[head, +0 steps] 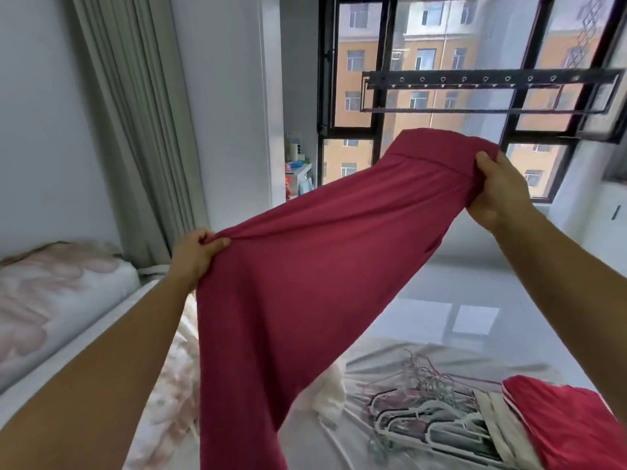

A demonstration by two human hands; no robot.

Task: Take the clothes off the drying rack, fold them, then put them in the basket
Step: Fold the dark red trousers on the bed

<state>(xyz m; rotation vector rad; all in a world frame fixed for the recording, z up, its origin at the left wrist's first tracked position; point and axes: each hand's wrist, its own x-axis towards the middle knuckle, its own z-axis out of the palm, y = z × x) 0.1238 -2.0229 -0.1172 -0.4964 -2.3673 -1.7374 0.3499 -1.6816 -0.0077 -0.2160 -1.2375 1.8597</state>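
Holding a maroon garment [305, 266] stretched in the air above the bed [315, 442], the person has both hands closed on it in the head view, the only one. The left hand [198, 252] pinches a bunch of cloth between thumb and curled fingers. The right hand [498, 195], higher above the bed, grips a banded edge that is probably a waistband. Between the two the cloth sags in soft folds, and its free part hangs straight down toward the bed and runs out of the bottom of the picture.

It looks light and quite limp, so it will keep no shape of its own and needs a flat surface to fold on. The weave seems matte rather than slick, so a plain pinch should not slip, and nothing about it seems fragile. The band is the thickest, firmest part and the best place to hold, one hand at each end, so the length drops even. A bunched grip in mid-cloth, as at the left, will likely leave the fold crooked.

On the bed lie a heap of hangers [424, 412] and a red cloth [570, 422]. Beyond the bed, high by the window, the rack [492, 83] shows no clothes on the bars in view. No basket is to be seen.
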